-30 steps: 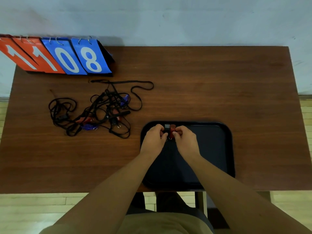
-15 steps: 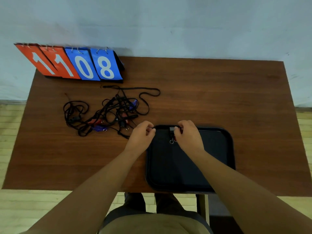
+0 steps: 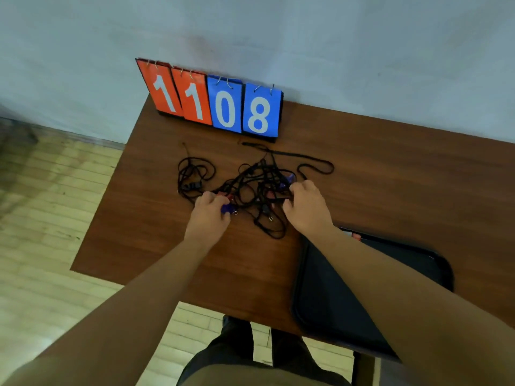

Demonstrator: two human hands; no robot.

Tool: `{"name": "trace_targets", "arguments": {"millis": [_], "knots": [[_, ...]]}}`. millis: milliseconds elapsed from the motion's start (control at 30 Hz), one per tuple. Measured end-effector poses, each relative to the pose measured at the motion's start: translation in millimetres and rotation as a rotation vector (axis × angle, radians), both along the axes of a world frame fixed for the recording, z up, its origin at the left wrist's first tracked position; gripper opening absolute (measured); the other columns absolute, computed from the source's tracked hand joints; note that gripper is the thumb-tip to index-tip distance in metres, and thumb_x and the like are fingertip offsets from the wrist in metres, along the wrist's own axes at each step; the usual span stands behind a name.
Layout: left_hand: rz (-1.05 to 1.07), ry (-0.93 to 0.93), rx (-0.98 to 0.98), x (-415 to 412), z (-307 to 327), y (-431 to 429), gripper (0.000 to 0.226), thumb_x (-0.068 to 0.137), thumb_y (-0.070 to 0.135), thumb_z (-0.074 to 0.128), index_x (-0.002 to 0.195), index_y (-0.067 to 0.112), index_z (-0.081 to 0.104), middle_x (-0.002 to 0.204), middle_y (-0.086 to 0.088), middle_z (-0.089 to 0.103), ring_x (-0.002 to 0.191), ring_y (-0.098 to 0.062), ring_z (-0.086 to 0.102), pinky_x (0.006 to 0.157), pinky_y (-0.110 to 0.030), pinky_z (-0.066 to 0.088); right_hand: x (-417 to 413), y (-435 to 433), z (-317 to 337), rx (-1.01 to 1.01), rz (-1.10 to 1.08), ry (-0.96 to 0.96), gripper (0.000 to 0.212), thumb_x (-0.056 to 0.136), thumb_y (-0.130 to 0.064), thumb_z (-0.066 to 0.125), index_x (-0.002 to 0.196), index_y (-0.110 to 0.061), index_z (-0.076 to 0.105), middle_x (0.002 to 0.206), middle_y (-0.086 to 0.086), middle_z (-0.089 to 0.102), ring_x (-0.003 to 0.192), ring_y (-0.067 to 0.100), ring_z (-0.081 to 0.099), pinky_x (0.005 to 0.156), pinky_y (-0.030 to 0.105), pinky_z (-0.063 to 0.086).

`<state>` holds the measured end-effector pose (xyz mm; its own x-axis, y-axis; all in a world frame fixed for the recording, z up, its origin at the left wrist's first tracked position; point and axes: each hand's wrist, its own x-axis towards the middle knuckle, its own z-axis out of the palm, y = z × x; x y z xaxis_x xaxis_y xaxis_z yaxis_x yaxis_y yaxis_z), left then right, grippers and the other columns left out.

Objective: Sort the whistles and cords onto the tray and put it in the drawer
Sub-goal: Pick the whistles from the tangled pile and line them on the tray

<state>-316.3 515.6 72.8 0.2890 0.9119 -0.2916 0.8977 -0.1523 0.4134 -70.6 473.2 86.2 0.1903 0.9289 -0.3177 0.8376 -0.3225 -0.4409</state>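
A tangle of black cords [image 3: 250, 179] with whistles clipped on lies on the brown table [image 3: 390, 174]. My left hand [image 3: 209, 215] rests on the pile's left side, fingers closed around a blue whistle [image 3: 228, 209] beside a red one [image 3: 223, 195]. My right hand [image 3: 305, 207] grips cords on the pile's right side, just below another blue whistle [image 3: 288, 181]. The black tray [image 3: 443, 270] sits at the table's front right; a red whistle [image 3: 355, 234] lies at its far edge, partly hidden by my right forearm.
A flip scoreboard [image 3: 214, 104] reading 1108 stands at the table's back left against the wall. A separate coil of black cord [image 3: 193, 174] lies left of the main tangle. Wooden floor shows to the left and below the table.
Both hands left the tray and moved left to the cord pile. The red whistle stays on the tray. My head turned, so the table now appears tilted and shifted right.
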Motion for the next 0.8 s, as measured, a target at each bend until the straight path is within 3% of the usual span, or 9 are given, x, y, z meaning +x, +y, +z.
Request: {"name": "trace_targets", "arguments": {"millis": [200,300,400,500,667,800], "knots": [[-0.136,0.088,0.011,-1.0,-20.7,9.3,0.036,0.094,0.017,0.061,0.130,0.017,0.061,0.132,-0.007,0.049,0.123,-0.028,0.042,0.104,-0.044,0.044,7.9,35.6,-18.5,-0.042,0.085,-0.098,0.048,0.095,-0.008,0.053,0.143,-0.011,0.049,0.147,0.013,0.042,0.129,0.038,0.044,0.104,0.048,0.044],[-0.169,0.097,0.028,-6.1,-26.5,10.2,0.034,0.093,0.012,0.063,0.126,0.014,0.064,0.128,-0.008,0.052,0.119,-0.030,0.044,0.103,-0.047,0.043,11.2,43.2,-24.9,-0.081,0.137,-0.150,0.049,0.095,-0.007,0.051,0.143,-0.016,0.049,0.141,0.014,0.047,0.125,0.038,0.046,0.099,0.049,0.045],[-0.169,0.096,0.002,-11.2,-27.9,9.8,0.030,0.093,0.017,0.066,0.123,0.015,0.064,0.122,-0.007,0.056,0.115,-0.030,0.047,0.101,-0.045,0.044,10.2,41.9,-30.9,-0.113,0.130,-0.165,0.035,0.099,-0.019,0.055,0.134,-0.015,0.056,0.128,0.016,0.051,0.117,0.038,0.051,0.094,0.050,0.048],[-0.090,-0.001,-0.087,-13.1,-23.6,7.3,0.032,0.093,0.022,0.067,0.123,0.014,0.062,0.121,-0.006,0.057,0.115,-0.027,0.051,0.099,-0.039,0.044,9.5,39.1,-34.0,-0.142,0.062,-0.077,0.026,0.101,-0.026,0.055,0.122,-0.013,0.060,0.123,0.016,0.049,0.107,0.037,0.056,0.087,0.048,0.053],[0.123,-0.177,-0.216,-18.1,-5.8,0.5,0.031,0.096,0.023,0.064,0.125,0.014,0.054,0.115,0.001,0.061,0.103,-0.019,0.062,0.084,-0.031,0.051,10.9,36.0,-27.5,-0.078,0.006,0.017,0.018,0.099,-0.028,0.059,0.106,-0.013,0.065,0.116,0.010,0.048,0.090,0.031,0.060,0.081,0.043,0.054],[0.220,-0.318,-0.347,-21.2,4.5,0.6,0.048,0.099,0.024,0.061,0.142,0.022,0.040,0.117,0.007,0.054,0.107,-0.015,0.058,0.084,-0.025,0.044,13.0,34.9,-7.4,0.018,-0.116,0.102,0.010,0.097,-0.025,0.061,0.098,-0.015,0.062,0.109,0.003,0.053,0.085,0.017,0.058,0.075,0.032,0.048]]}}
